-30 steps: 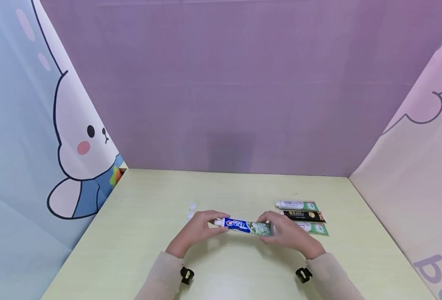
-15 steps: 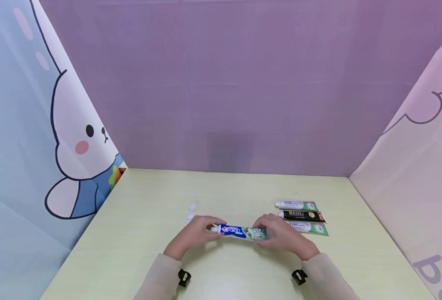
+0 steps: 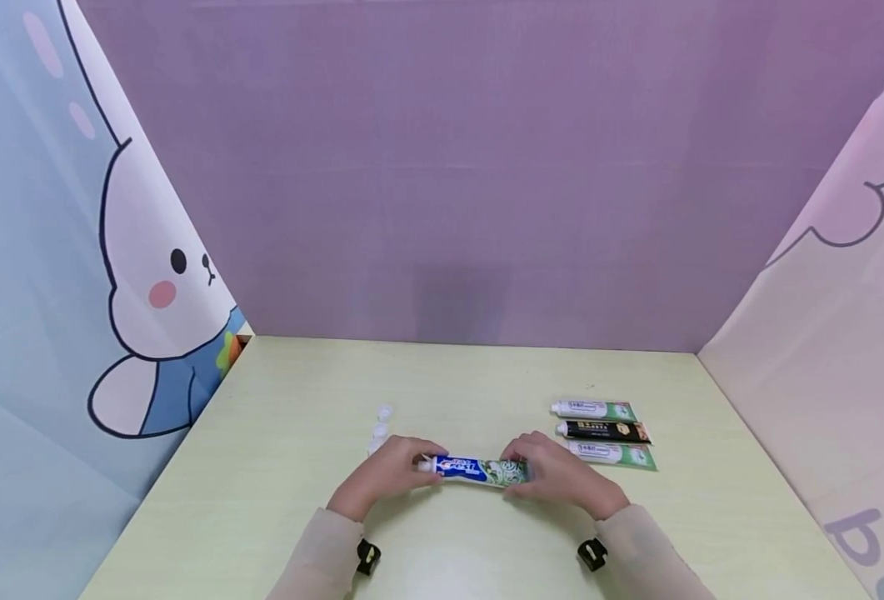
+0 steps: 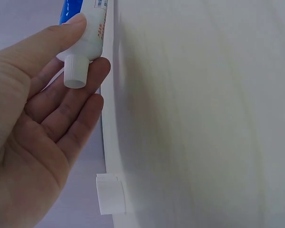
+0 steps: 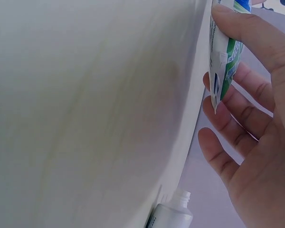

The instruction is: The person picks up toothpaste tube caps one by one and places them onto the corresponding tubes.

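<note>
A blue and green toothpaste tube [image 3: 479,470] lies lengthwise between my two hands, low over the table. My left hand [image 3: 389,471] pinches it near the cap end, thumb against one side and fingers behind. In the left wrist view a ribbed white cap [image 4: 76,72] sits on the tube's neck. The tail end is pinched by my right hand [image 3: 557,477]. In the right wrist view the flat crimped end [image 5: 219,85] shows between thumb and fingers. Whether the tube touches the table is unclear.
Three other toothpaste tubes lie in a column at right: a white-green tube [image 3: 593,409], a black tube [image 3: 608,431] and another white-green tube [image 3: 616,454]. Small white caps [image 3: 385,412] stand beyond my left hand. A purple backdrop [image 3: 456,208] closes the table's far edge.
Both hands have come down and a little left, carrying the toothpaste tube with them. More of the nearest white-green tube and of the white caps is uncovered.
</note>
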`<state>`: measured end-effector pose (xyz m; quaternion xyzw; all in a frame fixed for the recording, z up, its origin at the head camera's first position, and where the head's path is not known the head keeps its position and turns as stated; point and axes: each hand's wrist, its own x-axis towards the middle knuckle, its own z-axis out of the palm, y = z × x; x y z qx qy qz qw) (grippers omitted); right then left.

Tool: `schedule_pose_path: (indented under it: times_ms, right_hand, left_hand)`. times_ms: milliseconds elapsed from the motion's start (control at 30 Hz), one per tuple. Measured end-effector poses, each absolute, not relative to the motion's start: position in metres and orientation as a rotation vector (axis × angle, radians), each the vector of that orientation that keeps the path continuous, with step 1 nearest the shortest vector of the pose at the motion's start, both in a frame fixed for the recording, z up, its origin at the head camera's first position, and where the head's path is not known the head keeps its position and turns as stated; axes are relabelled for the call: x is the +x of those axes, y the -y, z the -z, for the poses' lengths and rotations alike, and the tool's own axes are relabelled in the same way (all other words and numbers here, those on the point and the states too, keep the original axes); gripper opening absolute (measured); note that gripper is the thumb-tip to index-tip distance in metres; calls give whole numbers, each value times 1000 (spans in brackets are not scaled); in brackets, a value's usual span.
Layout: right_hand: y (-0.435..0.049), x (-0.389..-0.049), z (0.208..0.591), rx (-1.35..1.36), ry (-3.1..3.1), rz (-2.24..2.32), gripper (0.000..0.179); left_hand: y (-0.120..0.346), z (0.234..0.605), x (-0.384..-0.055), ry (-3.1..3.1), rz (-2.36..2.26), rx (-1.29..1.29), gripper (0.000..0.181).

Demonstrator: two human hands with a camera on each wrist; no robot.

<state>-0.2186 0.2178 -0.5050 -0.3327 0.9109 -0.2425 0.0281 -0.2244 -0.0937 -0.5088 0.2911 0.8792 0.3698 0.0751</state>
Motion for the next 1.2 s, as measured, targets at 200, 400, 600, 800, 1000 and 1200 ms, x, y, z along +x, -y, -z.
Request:
schedule_pose_path:
  times_ms: [200,400,600,800,1000,1200]
  right_hand:
    - [-217,-221,507,-1032,-2808,748,41]
    - [-217,-223,509,-1040,-2795,744,40]
    - [-217,-223,509,-1044,-2773,750,41]
    - [-215,-223,509,-1053,-2766,763,41]
    - [-214,-223,507,-1033,-2757,768,38]
    - [-211,-222,505,-1020,-2745,776,38]
  left_hand:
    - [95,509,-224,-2624,-1099,862,36]
    - [96,509,-224,-2614,-1074,881,36]
    - [96,510,-224,-2602,-1065,884,37]
    - [96,509,-223,-2591,-1080,850,37]
    - [95,508,-224,-2600,-1053,835,36]
    - [94,506,-223,-2604,-1040,789,36]
